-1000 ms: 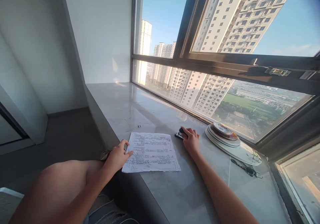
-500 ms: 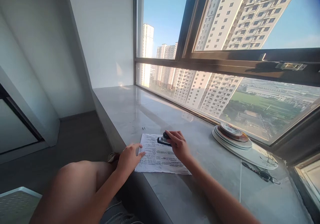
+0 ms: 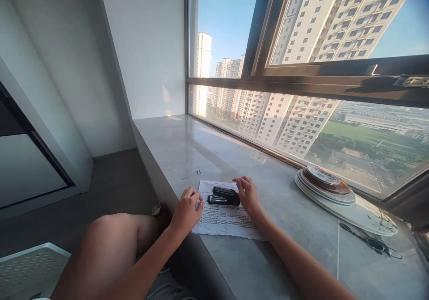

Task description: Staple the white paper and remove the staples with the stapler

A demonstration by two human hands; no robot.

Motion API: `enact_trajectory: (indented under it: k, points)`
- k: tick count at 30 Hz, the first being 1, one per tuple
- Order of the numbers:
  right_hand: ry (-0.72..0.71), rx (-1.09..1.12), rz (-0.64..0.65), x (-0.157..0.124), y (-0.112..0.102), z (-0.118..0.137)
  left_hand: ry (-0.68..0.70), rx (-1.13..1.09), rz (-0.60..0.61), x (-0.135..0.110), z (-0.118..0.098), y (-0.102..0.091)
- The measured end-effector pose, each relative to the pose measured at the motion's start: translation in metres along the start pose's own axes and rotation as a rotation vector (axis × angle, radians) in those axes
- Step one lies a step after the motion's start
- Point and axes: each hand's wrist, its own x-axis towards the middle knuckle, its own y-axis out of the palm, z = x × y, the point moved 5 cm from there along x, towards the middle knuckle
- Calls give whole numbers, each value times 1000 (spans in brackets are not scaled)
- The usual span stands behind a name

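On your right, a stack of plates (image 3: 326, 186) sits on the sill (image 3: 295, 251) below the dark window frame (image 3: 308, 85) — scissors (image 3: 375, 245) lie just nearer you. Outside stand tall pale buildings (image 3: 318, 31) past a green field (image 3: 355, 133). Low on your left shows a perforated surface (image 3: 31, 273) — perhaps a stool, cut off.

Both hands (image 3: 187, 208) (image 3: 248, 196) and both forearms (image 3: 298, 262) are bare, and the knee (image 3: 109, 230) also is bare. The worn cloth (image 3: 169, 292) is grey-blue denim, with frayed threads.

Grey window ledge (image 3: 279, 197), printed sht (image 3: 216, 224) nr edge, 2 sm. dark bits (image 3: 197, 172), disc stack (image 3: 325, 187), scissors (image 3: 376, 245)
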Motion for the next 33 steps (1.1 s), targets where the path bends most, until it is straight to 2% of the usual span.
enact_trajectory:
  k: [2, 5, 8, 11, 13, 16, 20, 22, 25, 28, 31, 33]
  points:
    - [36, -4, 62, 1, 5, -9, -78, -290, -64, 6, 0, 2]
    - [80, 4, 131, 0, 11, -14, -260, -775, -114, 17, 6, 16]
    - [101, -13, 165, 0, 15, -15, -438, -1057, -143, 24, 19, 30]
    - [103, -6, 189, 0, 16, -16, -587, -1161, -169, 24, 34, 34]
    - [97, 28, 178, 0, 12, -14, -626, -1198, -149, 23, 40, 33]
    - [62, 82, 193, -1, 5, -7, -629, -1212, -134, 21, 40, 30]
    - [-96, 98, 358, -8, 7, 10, -607, -1229, -141, 22, 36, 30]
    - [-145, 67, 383, -12, 9, 14, -610, -1255, -146, 23, 35, 30]
    - [-216, 49, 265, -15, 5, 18, -649, -1326, -164, 23, 36, 28]
    - [-413, -9, 105, -20, -4, 31, -708, -1458, -123, 22, 33, 25]
    - [-596, -156, 100, -30, -4, 41, -754, -1563, -30, 20, 26, 25]
    - [-662, -231, 132, -36, -2, 44, -775, -1597, -18, 18, 24, 25]
